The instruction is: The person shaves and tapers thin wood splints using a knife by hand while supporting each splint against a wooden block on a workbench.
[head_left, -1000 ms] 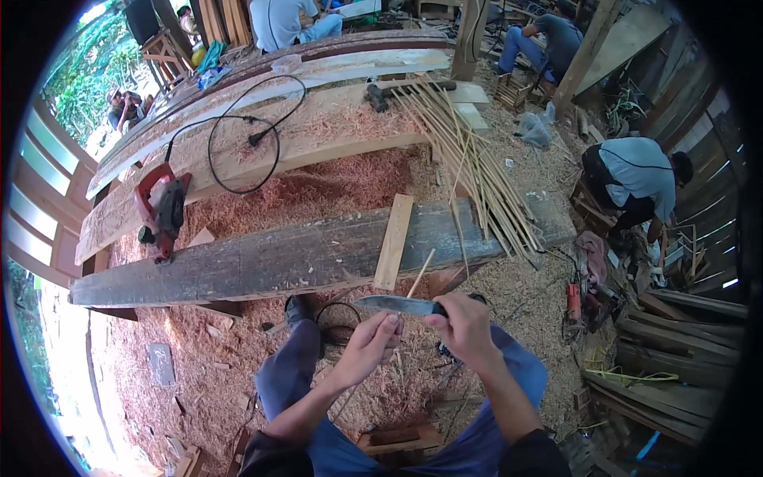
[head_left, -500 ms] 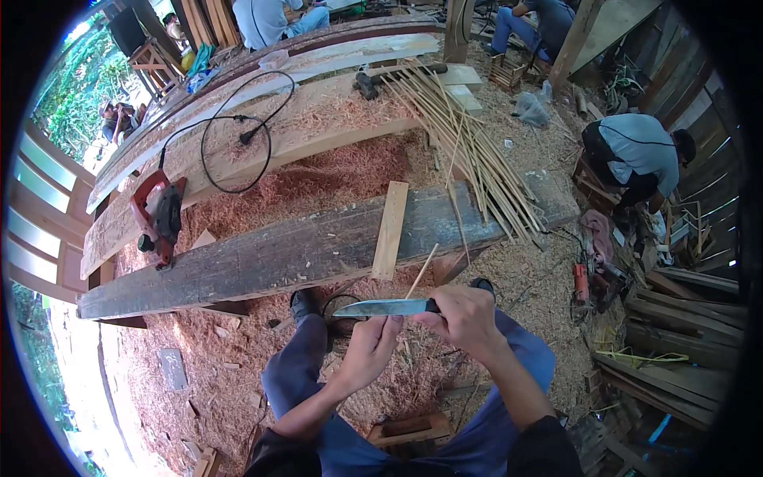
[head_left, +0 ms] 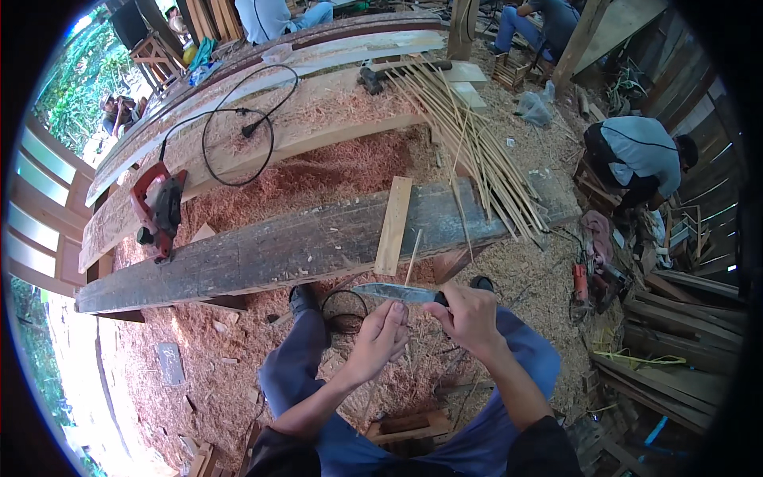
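Observation:
My right hand (head_left: 470,319) is closed round the black handle of a knife (head_left: 391,292), whose blade points left. A thin wooden stick (head_left: 414,256) rises from behind the blade, and its lower part runs into my left hand (head_left: 378,340), which is closed on it. The blade lies across the stick just above my left fingers. Beyond my hands a short flat board (head_left: 393,226) rests on a dark, weathered plank (head_left: 302,246). A bundle of similar thin sticks (head_left: 485,159) lies toward the plank's right end.
On the left, a red and black electric planer (head_left: 161,208) rests against the planks, its black cord looping over a pale board (head_left: 326,143). A hammer (head_left: 372,79) lies farther back. Wood shavings cover the ground. A person (head_left: 640,151) crouches at right, near stacked timber (head_left: 675,342).
The knife has shifted slightly right and away from me, with its blade now tipped down toward the handle. The stick stands more upright.

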### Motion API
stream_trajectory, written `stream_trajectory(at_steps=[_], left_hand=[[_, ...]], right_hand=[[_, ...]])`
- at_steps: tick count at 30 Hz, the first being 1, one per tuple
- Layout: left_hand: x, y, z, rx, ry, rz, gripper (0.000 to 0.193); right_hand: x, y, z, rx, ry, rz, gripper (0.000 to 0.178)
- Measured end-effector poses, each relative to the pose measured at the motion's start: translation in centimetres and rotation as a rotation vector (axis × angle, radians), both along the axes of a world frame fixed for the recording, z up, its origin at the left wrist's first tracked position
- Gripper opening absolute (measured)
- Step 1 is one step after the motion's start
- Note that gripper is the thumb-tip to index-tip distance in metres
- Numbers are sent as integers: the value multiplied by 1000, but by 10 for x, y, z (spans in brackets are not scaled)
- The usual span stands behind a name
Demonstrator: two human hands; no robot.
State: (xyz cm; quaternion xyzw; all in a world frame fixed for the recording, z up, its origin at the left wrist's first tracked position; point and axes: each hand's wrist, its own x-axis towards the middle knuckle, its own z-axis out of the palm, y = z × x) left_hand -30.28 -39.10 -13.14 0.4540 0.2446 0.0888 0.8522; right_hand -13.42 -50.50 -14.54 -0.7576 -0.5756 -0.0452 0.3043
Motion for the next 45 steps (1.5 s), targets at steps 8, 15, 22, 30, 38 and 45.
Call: stream_trajectory(at_steps=[8,15,22,30,38,45], left_hand=[[-1,-6,-3,-153,56,-120,29],[-7,-1,10,-153,132,-133,30],[-28,5,12,-185,76,-19,31],[-14,0,-6,-184,34,-22,24],[-2,4,-5,-50,26,-45,30],[-6,8,-5,-50,-16,-63,31]], right_hand=[[0,2,-1,83,-81,65,47],[10,-4,1,141,-193,61,45],[63,-52,-16,76,-130,-379,40],[5,-12,3,117,81,-24,49],[-3,10,14,91,171,139,45],[1,15,14,168,82,170,50]])
